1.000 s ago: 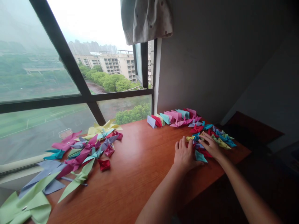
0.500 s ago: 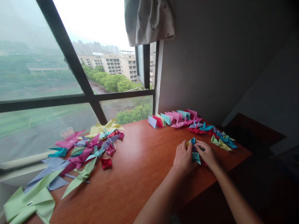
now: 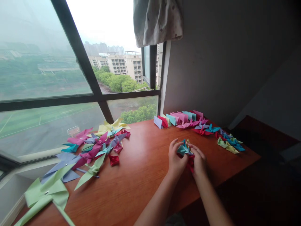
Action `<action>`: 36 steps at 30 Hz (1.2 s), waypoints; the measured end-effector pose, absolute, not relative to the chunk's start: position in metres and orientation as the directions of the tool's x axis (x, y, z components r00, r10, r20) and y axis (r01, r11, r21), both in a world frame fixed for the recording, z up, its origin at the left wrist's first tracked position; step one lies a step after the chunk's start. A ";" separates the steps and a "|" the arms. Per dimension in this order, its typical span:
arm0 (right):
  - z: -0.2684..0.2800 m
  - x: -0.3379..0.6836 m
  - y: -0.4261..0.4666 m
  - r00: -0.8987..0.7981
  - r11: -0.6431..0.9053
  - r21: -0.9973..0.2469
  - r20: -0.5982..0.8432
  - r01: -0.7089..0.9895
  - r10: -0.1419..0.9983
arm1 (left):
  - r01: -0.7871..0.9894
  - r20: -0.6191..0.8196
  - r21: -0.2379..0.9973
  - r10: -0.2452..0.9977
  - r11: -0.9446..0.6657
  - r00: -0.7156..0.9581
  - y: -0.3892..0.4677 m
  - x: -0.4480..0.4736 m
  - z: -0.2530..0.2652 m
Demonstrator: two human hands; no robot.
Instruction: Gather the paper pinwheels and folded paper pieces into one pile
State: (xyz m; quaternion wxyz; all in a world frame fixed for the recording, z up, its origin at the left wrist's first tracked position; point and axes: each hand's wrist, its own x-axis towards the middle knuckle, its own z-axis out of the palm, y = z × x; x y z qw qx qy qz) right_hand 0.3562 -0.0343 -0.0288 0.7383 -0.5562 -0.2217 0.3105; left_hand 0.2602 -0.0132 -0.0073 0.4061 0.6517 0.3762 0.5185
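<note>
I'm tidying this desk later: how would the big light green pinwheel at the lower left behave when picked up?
The light green pinwheel will probably feel light for its size, since it looks like folded paper. Its broad, thin blades would likely bend if squeezed. It may spin around the shiny fastener at its center.

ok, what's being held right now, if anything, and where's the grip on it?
A bunch of folded paper pieces, held by its sides between the left hand and right hand; exact contact points are hidden.
</note>
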 end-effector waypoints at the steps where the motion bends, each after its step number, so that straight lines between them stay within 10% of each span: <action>1: -0.026 0.348 -0.033 0.706 0.197 -0.946 -0.043 -0.256 0.707 | 0.037 0.365 0.927 0.922 -0.372 0.131 -0.013 0.257 -0.006; 14: 0.024 0.206 0.003 0.465 0.123 -0.770 -0.242 -0.626 0.852 | -0.154 0.221 0.941 0.891 -0.302 -0.397 -0.012 0.155 0.014; 22: 0.038 0.115 0.019 0.232 0.046 -0.744 -0.149 -0.666 0.961 | 0.069 0.344 0.926 0.751 -0.372 -0.564 -0.005 0.067 0.033; 29: 0.043 0.095 0.036 0.004 0.123 -0.929 0.129 -0.349 0.992 | 0.761 0.712 0.598 0.605 -0.253 -0.357 -0.022 -0.027 0.046; 36: 0.019 0.149 0.024 0.111 0.200 -0.980 0.196 -0.020 0.974 | 0.876 0.796 0.399 0.577 -0.271 -0.184 -0.033 -0.042 0.042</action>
